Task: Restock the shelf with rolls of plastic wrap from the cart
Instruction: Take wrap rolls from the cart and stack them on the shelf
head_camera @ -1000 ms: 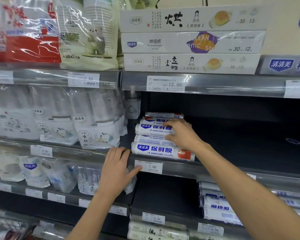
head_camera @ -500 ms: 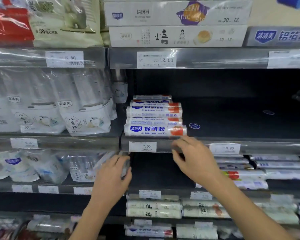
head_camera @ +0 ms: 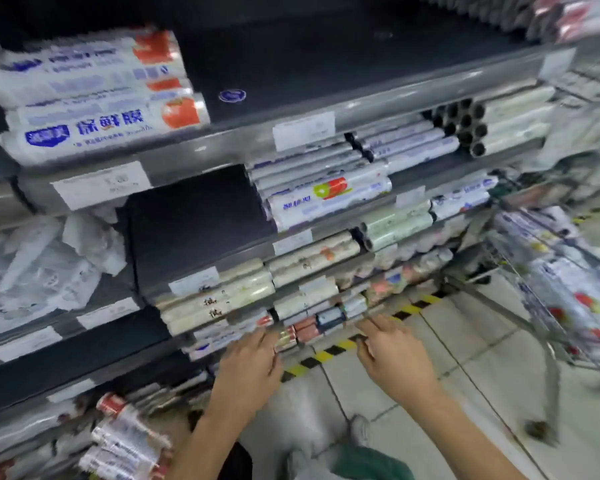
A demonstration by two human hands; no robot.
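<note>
Left hand (head_camera: pixel 252 362) and right hand (head_camera: pixel 397 358) drop well below the plastic wrap rolls (head_camera: pixel 108 128) (both empty); cart (head_camera: pixel 552 375) enters, right of those rolls.

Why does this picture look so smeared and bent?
Head view: motion blur smears the cart on the right and most price tags; the front roll of plastic wrap, upper left, reads fairly clearly; the wide-angle lens slants and bows the shelf edge.
</note>
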